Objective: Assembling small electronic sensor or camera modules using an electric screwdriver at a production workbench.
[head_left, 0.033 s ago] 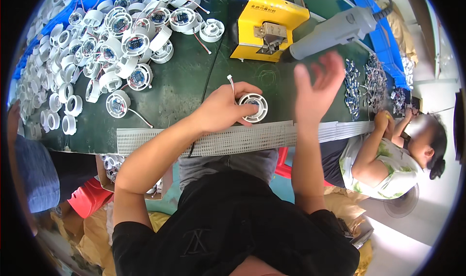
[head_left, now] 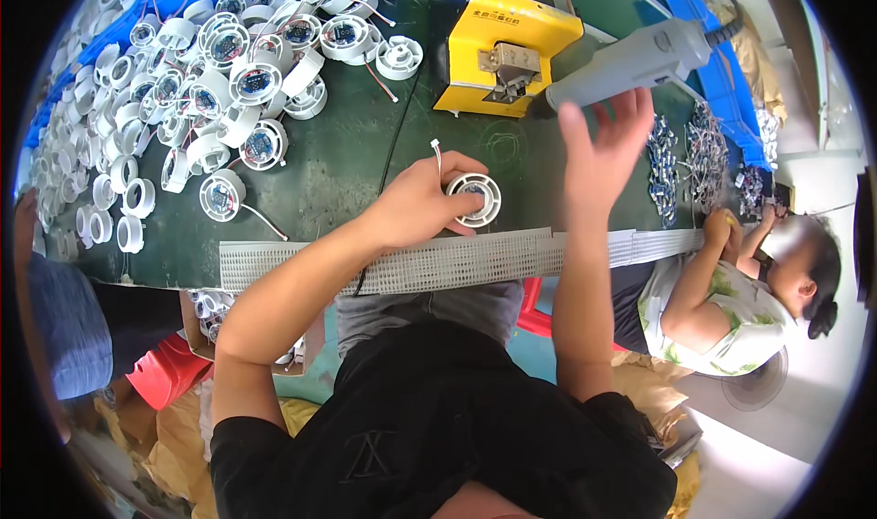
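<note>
My left hand (head_left: 429, 195) holds a round white plastic housing (head_left: 491, 217) above the green table, its thumb pressed onto the circuit board inside the ring. From that housing a short wire with a white plug (head_left: 436, 144) sticks up past the fingers. My right hand (head_left: 607, 149) is raised with thumb and fingers spread and slightly blurred. It holds nothing. Just beyond its fingertips is a grey electric screwdriver (head_left: 630, 62) with a dark nose and a black cable; whether they touch, I cannot tell.
A yellow machine (head_left: 512, 35) stands at the back. Many white housings (head_left: 256, 80) with boards and wires pile up at the left, beside plain white rings (head_left: 137, 197). Small wired boards (head_left: 662, 167) lie at the right. A perforated white strip (head_left: 438, 265) lines the front edge. A co-worker (head_left: 731, 309) sits at the right.
My right hand has moved slightly right and up, closer to the electric screwdriver. The screwdriver has shifted a little to the right. My left hand stays nearly still with the housing.
</note>
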A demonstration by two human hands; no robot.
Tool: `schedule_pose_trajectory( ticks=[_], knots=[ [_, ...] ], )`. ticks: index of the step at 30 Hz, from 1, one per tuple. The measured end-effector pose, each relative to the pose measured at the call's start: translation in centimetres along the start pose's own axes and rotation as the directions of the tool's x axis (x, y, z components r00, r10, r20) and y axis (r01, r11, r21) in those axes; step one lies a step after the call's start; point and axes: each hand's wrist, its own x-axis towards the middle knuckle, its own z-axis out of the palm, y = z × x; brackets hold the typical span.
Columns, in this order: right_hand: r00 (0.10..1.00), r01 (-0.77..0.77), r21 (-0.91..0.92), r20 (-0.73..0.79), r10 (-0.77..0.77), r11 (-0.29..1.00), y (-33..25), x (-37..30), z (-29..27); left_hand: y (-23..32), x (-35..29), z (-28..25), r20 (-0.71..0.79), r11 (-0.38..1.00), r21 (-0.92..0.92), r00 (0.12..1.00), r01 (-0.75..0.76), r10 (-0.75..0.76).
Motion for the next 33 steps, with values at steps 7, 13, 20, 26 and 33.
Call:
schedule_pose_trajectory(
  ticks=[7, 13, 20, 26, 33],
  knots=[
    [0.983, 0.090, 0.376, 0.114, -0.142, 0.922, -1.2, 4.8, 3.9, -0.4, 0.7, -0.8, -0.165, 0.998, -0.050, 0.986, -0.025, 0.016],
    [0.993, 0.056, 0.452, 0.072, -0.098, 0.890, -1.0, 4.7, 7.2, -0.3, 0.7, -0.4, -0.227, 0.999, -0.042, 0.974, -0.014, 0.004],
    [0.993, -0.117, 0.556, 0.091, 0.079, 0.823, -2.2, 2.2, 5.9, -0.3, 1.0, -0.4, -0.242, 0.999, 0.031, 0.970, -0.012, 0.020],
    [0.970, -0.226, 0.484, 0.189, 0.151, 0.845, -4.6, -3.1, 4.5, -0.3, 1.1, -0.4, -0.268, 1.000, -0.007, 0.963, -0.024, 0.021],
    [0.961, -0.261, 0.491, 0.214, 0.175, 0.831, -4.6, -4.4, 4.4, -0.3, 1.1, -0.3, -0.281, 0.999, -0.048, 0.960, -0.025, 0.011]
  ],
)
